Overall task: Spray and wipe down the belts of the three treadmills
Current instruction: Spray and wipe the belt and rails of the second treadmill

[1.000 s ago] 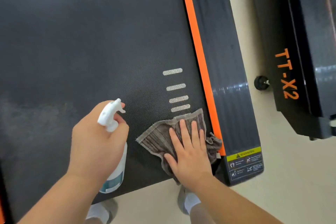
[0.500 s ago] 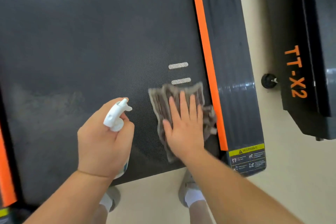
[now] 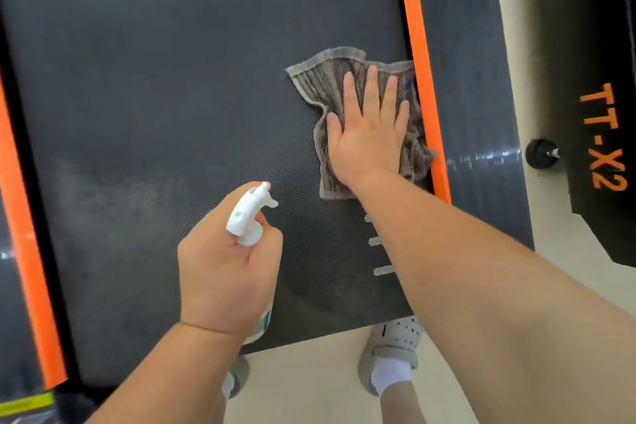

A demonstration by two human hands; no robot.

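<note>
The dark treadmill belt [image 3: 172, 96] fills most of the view, with an orange strip [image 3: 418, 72] along its right edge. A grey-brown cloth [image 3: 320, 79] lies crumpled on the belt beside that strip. My right hand [image 3: 370, 134] presses flat on the cloth with straight, spread fingers. My left hand [image 3: 225, 268] grips a spray bottle above the belt's near end; its white spray head [image 3: 249, 213] sticks up from my fist and points right. Most of the bottle's body is hidden under my hand.
A black side rail [image 3: 481, 113] runs right of the orange strip. Further right stands a second treadmill's base marked TT-X2 [image 3: 602, 138], with a small black wheel [image 3: 540, 153] in the gap. Another orange strip [image 3: 24, 217] borders the left. My shoes [image 3: 392, 351] stand on the beige floor.
My right hand has slid the cloth forward along the belt's right edge, away from me, uncovering the white dash marks. My left hand kept its grip on the spray bottle.
</note>
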